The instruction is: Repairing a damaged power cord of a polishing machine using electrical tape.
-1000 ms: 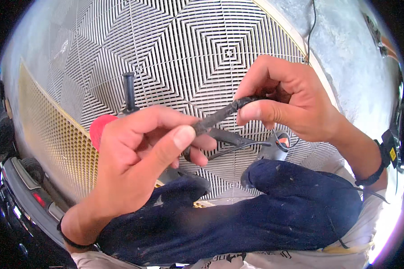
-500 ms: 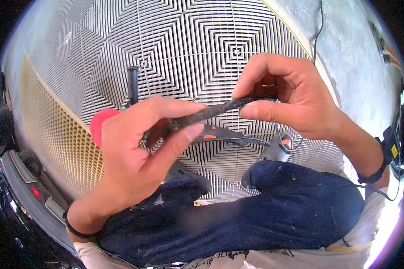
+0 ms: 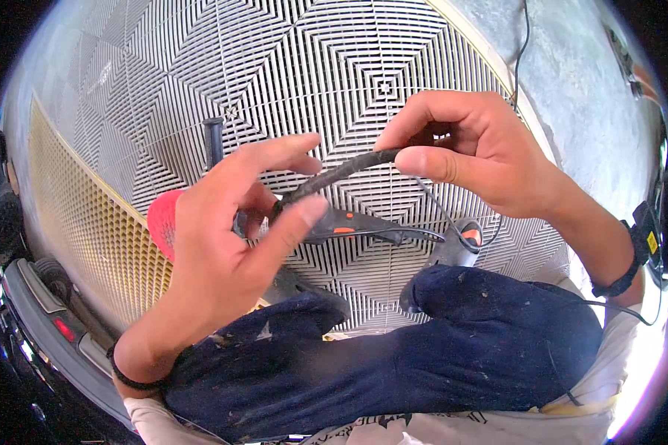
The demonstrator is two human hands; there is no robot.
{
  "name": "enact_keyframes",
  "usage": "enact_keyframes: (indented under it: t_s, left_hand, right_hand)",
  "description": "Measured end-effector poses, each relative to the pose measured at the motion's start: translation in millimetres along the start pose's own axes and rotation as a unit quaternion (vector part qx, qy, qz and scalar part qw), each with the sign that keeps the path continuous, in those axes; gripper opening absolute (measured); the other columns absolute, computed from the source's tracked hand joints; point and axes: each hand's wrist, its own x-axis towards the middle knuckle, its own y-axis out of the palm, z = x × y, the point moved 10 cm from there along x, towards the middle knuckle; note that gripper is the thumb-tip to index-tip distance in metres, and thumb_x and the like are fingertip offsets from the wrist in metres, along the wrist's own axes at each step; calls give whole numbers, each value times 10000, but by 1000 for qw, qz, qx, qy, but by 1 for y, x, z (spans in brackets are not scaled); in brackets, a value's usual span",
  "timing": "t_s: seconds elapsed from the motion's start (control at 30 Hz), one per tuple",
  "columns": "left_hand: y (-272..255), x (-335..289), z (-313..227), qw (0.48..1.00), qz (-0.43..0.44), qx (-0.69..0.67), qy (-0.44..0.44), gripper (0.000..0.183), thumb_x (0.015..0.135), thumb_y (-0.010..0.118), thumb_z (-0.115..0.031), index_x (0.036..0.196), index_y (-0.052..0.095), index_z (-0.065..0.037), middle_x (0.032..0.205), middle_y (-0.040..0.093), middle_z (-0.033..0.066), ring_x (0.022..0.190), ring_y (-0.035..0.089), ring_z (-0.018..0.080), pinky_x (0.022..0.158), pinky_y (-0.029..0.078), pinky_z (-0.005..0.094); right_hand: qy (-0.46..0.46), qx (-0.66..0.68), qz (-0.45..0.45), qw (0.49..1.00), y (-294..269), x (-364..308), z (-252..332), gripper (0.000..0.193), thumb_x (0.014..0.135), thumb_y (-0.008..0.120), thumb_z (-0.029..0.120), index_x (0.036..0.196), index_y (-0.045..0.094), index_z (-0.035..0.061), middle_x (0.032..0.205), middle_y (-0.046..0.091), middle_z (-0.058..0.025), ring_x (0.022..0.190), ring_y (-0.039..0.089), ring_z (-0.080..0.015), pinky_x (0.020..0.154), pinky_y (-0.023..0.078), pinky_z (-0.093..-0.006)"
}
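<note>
A dark, bendy cord-like piece (image 3: 341,172), rough on its surface as if wrapped in tape, arches between my hands. My right hand (image 3: 471,152) pinches its right end between thumb and forefinger. Around its left end, my left hand (image 3: 234,211) has thumb and forefinger spread apart; the lower fingers curl beside that end, which is partly hidden. Below lies a black power tool (image 3: 364,226) with orange parts. A red round pad (image 3: 165,222) and a black upright handle (image 3: 214,141) show behind my left hand.
Pale slatted floor tiles (image 3: 334,67) lie under everything, with a yellow grid strip (image 3: 89,193) at left. A thin black cable (image 3: 445,215) loops near a grey object with orange (image 3: 464,241). A dark vehicle (image 3: 44,334) stands at lower left. My knees (image 3: 482,319) are bent below.
My left forefinger and thumb have come apart from their grip on the dark piece, which now bends in a stronger arch. My right hand keeps its pinch, nearly in the same place.
</note>
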Motion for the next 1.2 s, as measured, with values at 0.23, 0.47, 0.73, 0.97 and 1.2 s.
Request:
enact_keyframes:
  t_s: [0.23, 0.47, 0.73, 0.97, 1.2]
  left_hand:
    - [1, -2, -12, 997, 34, 43, 46, 189, 871, 638, -39, 1052, 604, 7, 884, 675, 58, 598, 506, 41, 557, 416, 181]
    - [19, -3, -16, 964, 114, -236, 37, 153, 949, 539, -134, 1008, 571, 4, 856, 680, 133, 612, 541, 70, 567, 454, 202]
    - [35, -9, 4, 934, 176, -306, -43, 205, 962, 509, -145, 1075, 561, 17, 894, 676, 110, 725, 598, 109, 671, 499, 250]
    - [51, -17, 0, 972, 187, -143, -6, 191, 958, 508, -113, 1036, 571, 50, 709, 633, 81, 649, 613, 138, 622, 481, 284]
    - [34, -20, 17, 988, 146, 41, -34, 144, 950, 535, -146, 946, 555, -3, 635, 462, 90, 551, 449, 155, 533, 384, 304]
  right_hand:
    - [-8, 29, 17, 999, 12, 0, 14, 175, 896, 637, 75, 1034, 622, -32, 921, 616, -46, 837, 575, -75, 748, 479, -211]
    - [-24, 174, 73, 982, 25, -5, 15, 182, 902, 629, 90, 1029, 620, -41, 919, 617, -58, 826, 584, -89, 746, 483, -225]
    - [-51, 52, 54, 996, 25, -3, 14, 149, 895, 616, 75, 1015, 627, -13, 896, 630, -37, 803, 588, -96, 724, 486, -243]
    - [-94, -140, 61, 984, 41, -4, 16, 259, 863, 635, 230, 968, 587, -2, 824, 625, -119, 755, 620, -244, 703, 504, -332]
    - [56, -301, 21, 952, -51, 27, -98, 461, 917, 557, 427, 1083, 574, -2, 1040, 602, -165, 971, 596, -269, 879, 473, -372]
